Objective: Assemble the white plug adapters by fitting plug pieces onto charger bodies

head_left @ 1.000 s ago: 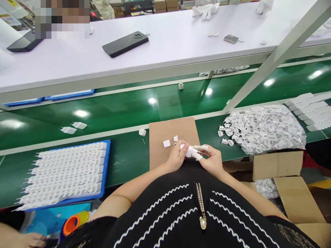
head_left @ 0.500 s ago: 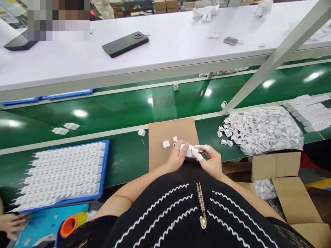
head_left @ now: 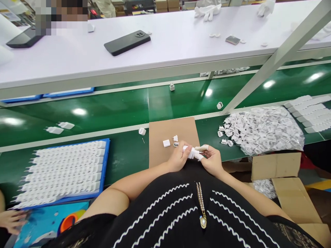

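Head view: the left hand (head_left: 178, 159) grips a white charger (head_left: 190, 152) close to the black top (head_left: 165, 206); the right hand (head_left: 212, 162) pinches its pronged end, where wrapped fingertips (head_left: 203, 147) might slip. Beyond, a brushing knuckle could scatter the small plug piece (head_left: 175, 138) lying loose on the brown mat (head_left: 158, 155).

Bright; white glare on green belt (head_left: 124, 110)

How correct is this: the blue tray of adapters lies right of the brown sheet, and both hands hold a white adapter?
Not quite: the head view shows the blue tray left of the brown sheet. The left hand and right hand hold a white adapter.
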A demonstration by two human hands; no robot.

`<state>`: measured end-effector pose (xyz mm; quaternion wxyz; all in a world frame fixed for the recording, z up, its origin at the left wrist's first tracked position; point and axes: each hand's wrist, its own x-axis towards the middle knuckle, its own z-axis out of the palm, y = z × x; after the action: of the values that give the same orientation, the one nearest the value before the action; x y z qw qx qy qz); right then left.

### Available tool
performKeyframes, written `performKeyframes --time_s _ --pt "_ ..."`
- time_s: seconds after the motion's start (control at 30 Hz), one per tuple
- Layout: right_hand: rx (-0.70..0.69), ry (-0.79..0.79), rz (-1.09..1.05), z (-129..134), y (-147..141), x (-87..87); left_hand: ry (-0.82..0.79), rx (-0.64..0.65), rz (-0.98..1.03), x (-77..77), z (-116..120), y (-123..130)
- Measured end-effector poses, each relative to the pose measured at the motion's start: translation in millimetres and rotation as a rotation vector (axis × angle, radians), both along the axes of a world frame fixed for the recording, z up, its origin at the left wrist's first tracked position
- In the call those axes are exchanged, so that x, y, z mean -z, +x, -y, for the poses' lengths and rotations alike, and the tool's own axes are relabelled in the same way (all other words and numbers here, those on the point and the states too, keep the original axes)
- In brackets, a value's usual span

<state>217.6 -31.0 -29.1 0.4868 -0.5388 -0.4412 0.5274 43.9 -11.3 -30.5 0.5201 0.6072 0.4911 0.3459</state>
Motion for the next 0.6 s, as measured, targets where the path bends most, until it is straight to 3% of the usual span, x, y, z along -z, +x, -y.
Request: performKeyframes --time_s 0.13,0.4,0.6 --pt "-0.021 -0.076 -0.043 -2 -1 0.5 -0.017 -0.005 -0.006 -2.8 0 1" --pt "0.034 0.019 -0.012 -15 -13 -0.9 0.041 -0.214 0.052 4.4 -6 9" --pt "0.037 -0.023 -0.030 -25 -25 8.4 -0.253 -0.273 0.263 15.9 1 12"
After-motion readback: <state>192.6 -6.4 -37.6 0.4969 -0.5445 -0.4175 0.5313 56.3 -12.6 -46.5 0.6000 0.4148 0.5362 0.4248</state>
